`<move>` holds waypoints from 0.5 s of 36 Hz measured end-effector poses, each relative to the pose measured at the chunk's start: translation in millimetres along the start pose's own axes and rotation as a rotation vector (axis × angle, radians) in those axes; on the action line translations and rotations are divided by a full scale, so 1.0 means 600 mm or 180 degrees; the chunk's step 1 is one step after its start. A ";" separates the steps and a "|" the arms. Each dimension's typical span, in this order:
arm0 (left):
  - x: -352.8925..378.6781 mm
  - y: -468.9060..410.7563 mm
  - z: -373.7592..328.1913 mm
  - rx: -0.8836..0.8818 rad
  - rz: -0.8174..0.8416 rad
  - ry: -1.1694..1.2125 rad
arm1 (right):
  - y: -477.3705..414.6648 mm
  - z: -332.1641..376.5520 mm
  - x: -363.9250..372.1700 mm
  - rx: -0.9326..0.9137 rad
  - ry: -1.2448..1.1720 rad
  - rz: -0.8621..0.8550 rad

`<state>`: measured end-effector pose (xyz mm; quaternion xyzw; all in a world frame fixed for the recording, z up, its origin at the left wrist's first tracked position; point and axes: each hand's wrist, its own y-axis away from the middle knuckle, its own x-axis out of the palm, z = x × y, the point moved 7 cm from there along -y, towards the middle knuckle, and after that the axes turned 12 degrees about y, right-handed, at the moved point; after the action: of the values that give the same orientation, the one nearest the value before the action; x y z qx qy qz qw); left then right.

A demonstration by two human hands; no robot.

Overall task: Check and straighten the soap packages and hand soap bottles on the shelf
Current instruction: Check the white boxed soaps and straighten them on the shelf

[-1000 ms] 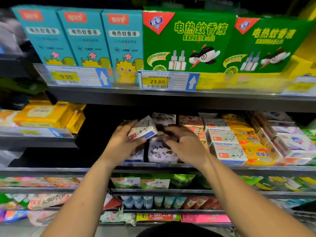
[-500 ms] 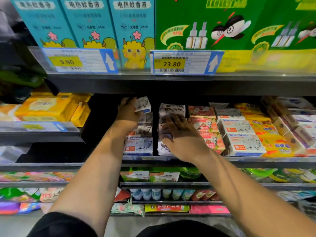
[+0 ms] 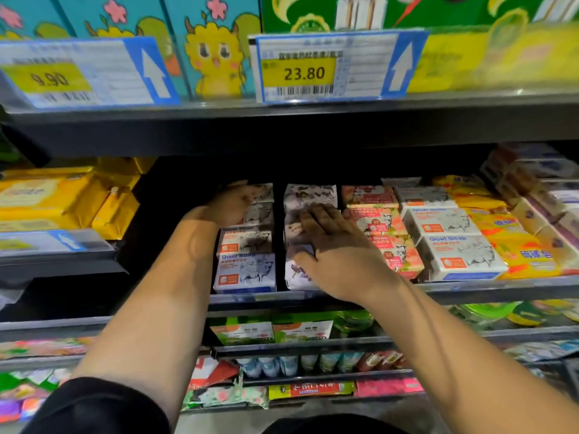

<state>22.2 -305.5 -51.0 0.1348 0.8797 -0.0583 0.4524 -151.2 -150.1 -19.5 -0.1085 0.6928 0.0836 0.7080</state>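
— What stood up top?
— Teal boxes (image 3: 216, 42) printed with a yellow cartoon creature, and green boxes (image 3: 454, 7) to their right. Beneath them hung a 9.90 price tag (image 3: 84, 73) and a 23.80 price tag (image 3: 329, 68).
— And lower down?
— Green-and-white cartons (image 3: 272, 332). Further below lay a red-and-yellow packet (image 3: 310, 389) beside a pink packet (image 3: 388, 386).

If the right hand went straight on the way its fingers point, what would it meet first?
Likely the purple soap pack at the row's back, just beyond the right hand; depth is unclear.
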 end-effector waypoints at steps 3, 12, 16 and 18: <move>0.006 0.005 -0.003 -0.0150 0.0142 -0.0262 | 0.000 -0.003 0.004 0.0034 0.0014 0.0020; 0.021 0.080 -0.044 -0.0341 0.0117 -0.0865 | 0.003 -0.002 -0.002 0.0003 0.0000 -0.0094; 0.023 0.130 -0.061 -0.0535 0.0178 -0.0709 | 0.002 -0.003 -0.008 0.0033 -0.0143 -0.0076; 0.021 0.145 -0.071 -0.0679 0.0211 -0.0541 | 0.001 -0.012 -0.011 0.0037 -0.0449 0.0007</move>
<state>7.6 -210.3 -34.7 0.1096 0.8345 0.0394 0.5386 -158.4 -151.2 -13.0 -0.0975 0.6417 0.0877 0.7556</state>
